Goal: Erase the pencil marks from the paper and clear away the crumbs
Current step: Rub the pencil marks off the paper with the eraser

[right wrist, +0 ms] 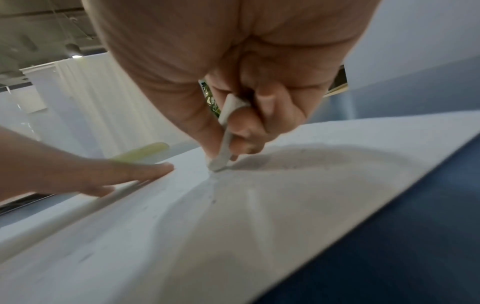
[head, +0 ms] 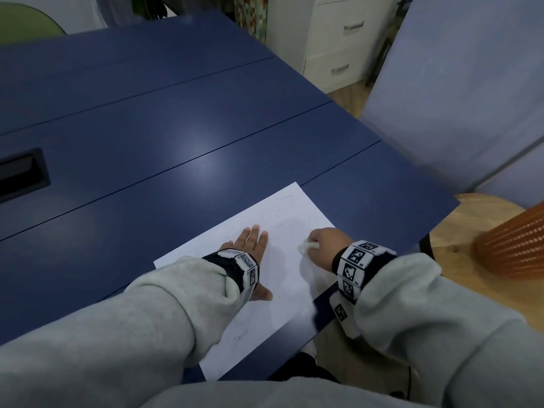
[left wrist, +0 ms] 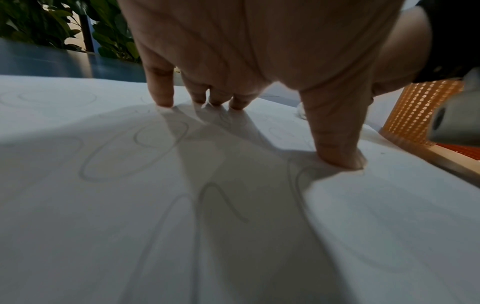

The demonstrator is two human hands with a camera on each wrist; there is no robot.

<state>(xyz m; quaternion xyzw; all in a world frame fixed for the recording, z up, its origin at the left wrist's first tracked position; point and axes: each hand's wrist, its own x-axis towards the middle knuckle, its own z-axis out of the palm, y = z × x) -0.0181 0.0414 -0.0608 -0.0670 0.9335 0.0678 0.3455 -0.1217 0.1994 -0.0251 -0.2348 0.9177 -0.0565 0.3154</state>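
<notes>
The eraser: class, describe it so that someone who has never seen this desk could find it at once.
Start at the blue table and find the white paper near its corner. The right hand grips the eraser, its tip touching the sheet. It is a small white block, unlike the left hand pressed flat beside it.

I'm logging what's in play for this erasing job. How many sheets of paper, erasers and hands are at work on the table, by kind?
Paper: 1, lying on the blue table
Eraser: 1, white, tip on the paper
Hands: 2, the left hand pressing flat on the sheet, the right hand pinching the eraser
Total: 4
</notes>
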